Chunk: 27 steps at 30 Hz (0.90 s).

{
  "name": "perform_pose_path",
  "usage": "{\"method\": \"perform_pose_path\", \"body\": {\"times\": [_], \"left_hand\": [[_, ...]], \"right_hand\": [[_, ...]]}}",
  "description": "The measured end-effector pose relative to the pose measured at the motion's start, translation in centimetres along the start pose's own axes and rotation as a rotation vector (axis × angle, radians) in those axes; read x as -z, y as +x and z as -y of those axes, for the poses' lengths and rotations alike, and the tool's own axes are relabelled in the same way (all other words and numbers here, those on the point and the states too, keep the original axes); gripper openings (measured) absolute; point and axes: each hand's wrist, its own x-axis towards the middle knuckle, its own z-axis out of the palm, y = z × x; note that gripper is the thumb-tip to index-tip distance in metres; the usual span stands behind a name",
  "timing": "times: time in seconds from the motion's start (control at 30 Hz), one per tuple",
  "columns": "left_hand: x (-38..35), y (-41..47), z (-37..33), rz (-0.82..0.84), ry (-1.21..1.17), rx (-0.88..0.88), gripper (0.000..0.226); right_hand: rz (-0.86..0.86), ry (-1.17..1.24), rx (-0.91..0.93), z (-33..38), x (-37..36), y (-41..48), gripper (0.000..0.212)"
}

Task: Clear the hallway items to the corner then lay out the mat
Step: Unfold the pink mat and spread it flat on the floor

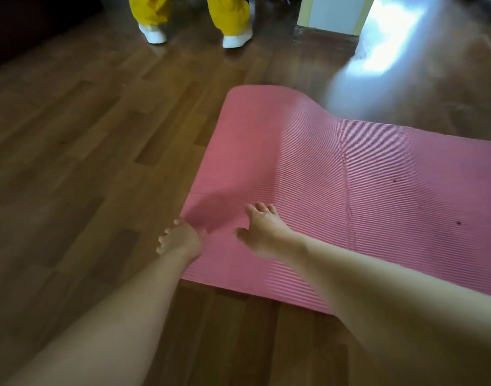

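Head view: the floor point(71, 140) is bare glossy wood, and the mat point(383, 190) lies on it mostly unrolled, running off to the right. Its far left corner rises in a hump point(283, 107) instead of lying flat. That hump is the main risk. The foam looks springy, so if the near end is let go or tugged too quickly the curl could roll back. A pull on one edge alone could also swing the mat askew on the slick boards. A second person point(188, 12) in yellow trousers stands just beyond the mat's end, and a sideways shove could push the raised corner towards their shoes point(236, 40). Both of the wearer's arms reach forward and down to the near left end. The left hand point(180, 238) is at the short edge, fingers curled round it with the thumb on top, so it appears to pinch the mat there. The right hand point(264, 232) is relaxed, fingers spread, palm down over the ribbed surface; whether it presses or only hovers I cannot tell
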Motion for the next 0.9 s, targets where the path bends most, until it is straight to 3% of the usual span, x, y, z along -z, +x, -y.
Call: {"method": "perform_pose_path", "body": {"times": [0.13,0.3,0.4,0.47,0.53,0.63,0.9], "left_hand": [[0.4,1.2,-0.3,-0.008,-0.028,0.130,0.077],[-0.2,1.5,-0.3,0.053,-0.024,0.139,0.072],[0.9,0.5,-0.7,-0.053,-0.152,0.247,0.070],[2.2,-0.6,-1.7,-0.187,-0.196,0.276,0.056],[3.4,-2.1,-3.7,-0.328,-0.166,0.203,0.041],[4.4,-5.0,-6.9,-0.398,-0.011,-0.034,0.039],[5.5,-12.9,-13.0,-0.226,0.126,-0.420,0.058]], "right_hand": [[-0.022,-0.026,0.035,0.6,1.1,0.4,0.065],[-0.031,-0.026,0.040,-0.3,1.8,-0.1,0.065],[-0.046,-0.023,0.038,-0.7,2.4,0.4,0.065],[-0.071,-0.001,0.052,-0.6,3.0,0.7,0.064],[-0.113,0.029,0.083,-0.5,3.9,0.8,0.063],[-0.173,0.085,0.140,-0.4,5.2,0.5,0.060],[-0.278,0.263,0.239,-2.4,11.5,-1.4,0.060]]}}
